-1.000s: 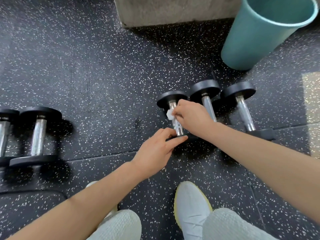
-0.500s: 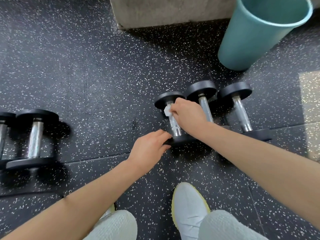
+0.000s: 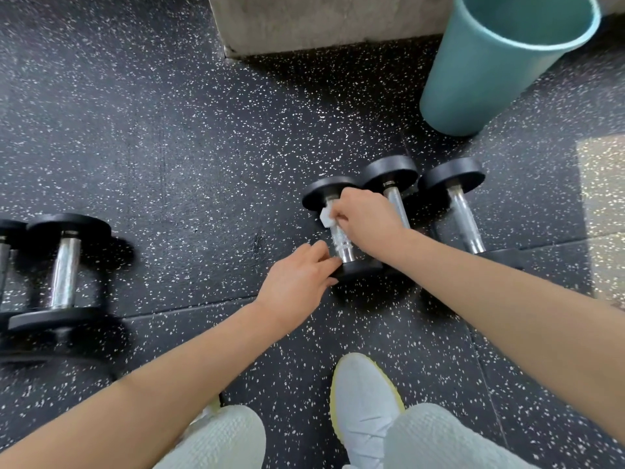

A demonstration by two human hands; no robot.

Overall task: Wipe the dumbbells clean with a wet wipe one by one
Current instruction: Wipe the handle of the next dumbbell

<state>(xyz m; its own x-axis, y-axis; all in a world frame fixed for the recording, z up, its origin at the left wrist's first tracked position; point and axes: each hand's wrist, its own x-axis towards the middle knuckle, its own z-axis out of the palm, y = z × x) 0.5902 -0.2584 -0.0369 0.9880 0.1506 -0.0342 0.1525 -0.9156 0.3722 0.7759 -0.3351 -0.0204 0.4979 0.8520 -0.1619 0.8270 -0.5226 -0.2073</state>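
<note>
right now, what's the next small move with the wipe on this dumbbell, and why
Probably slide the wet wipe toward you along the handle. The right hand pinches the wipe at the handle's far end, and the stretch from there down to the near plate is bare. The left hand rests its fingers on that plate, which should steady the dumbbell.

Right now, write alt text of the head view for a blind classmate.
A right hand holds a wet wipe on the handle of a dumbbell; the left hand touches its near end. Two more dumbbells lie beside it.
</note>
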